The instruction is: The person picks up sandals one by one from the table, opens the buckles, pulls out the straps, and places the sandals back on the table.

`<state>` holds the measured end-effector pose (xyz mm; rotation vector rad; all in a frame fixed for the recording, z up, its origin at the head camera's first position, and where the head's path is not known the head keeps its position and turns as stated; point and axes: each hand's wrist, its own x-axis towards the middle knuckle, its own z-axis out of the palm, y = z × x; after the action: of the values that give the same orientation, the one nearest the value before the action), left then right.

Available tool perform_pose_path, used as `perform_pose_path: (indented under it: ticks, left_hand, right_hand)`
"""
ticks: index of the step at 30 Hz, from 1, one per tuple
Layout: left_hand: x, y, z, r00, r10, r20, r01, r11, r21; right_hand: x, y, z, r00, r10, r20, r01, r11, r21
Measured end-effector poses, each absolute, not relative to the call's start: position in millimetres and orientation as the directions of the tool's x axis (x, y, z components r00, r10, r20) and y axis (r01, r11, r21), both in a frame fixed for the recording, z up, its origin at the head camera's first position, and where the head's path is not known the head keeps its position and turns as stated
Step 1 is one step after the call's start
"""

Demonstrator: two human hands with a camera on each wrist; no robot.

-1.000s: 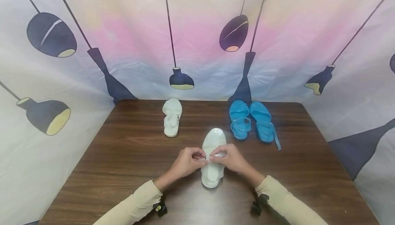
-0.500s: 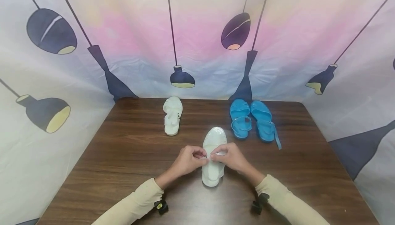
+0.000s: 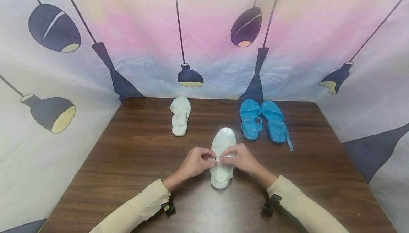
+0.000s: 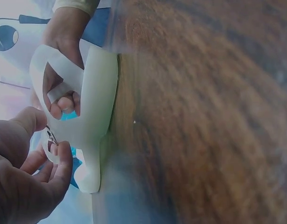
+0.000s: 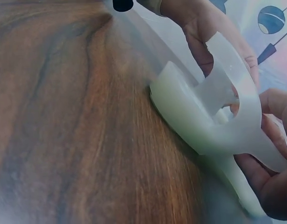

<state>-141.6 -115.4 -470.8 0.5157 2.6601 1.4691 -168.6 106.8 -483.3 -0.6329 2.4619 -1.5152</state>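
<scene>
Grip of your left hand is pinched on a metal buckle, that of your right hand on the strap of the near white sandal, sole-down on the table between them. You seem partway through fastening, with the closing left. Beyond stand a far white sandal, its closure too small to judge, a left blue sandal and a right blue sandal with a loose end: two white, two blue.
</scene>
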Motion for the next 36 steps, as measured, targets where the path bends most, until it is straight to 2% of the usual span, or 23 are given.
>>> perform_pose_path:
  ticks: [10,17,23,36]
  left_hand:
    - [-140.8,-117.9,-469.4,-0.946,0.307,0.108,0.245,0.454,0.857]
    - [-139.5,-119.6,-470.9,-0.957,0.284,0.062,0.179,0.408,0.895]
    - [-140.1,-120.9,-470.8,-0.959,0.278,0.058,0.173,0.41,0.896]
    - [-142.9,-122.6,-466.7,-0.968,0.25,0.002,0.108,0.412,0.905]
  right_hand:
    - [-174.1,107.5,-484.9,-0.911,-0.413,-0.004,-0.175,0.395,-0.902]
    - [-176.0,119.6,-490.0,-0.917,-0.395,-0.05,-0.084,0.316,-0.945]
    - [-173.8,131.1,-482.6,-0.919,-0.385,-0.081,-0.022,0.256,-0.966]
    - [-174.2,139.5,-469.3,-0.955,-0.295,-0.02,-0.054,0.241,-0.969]
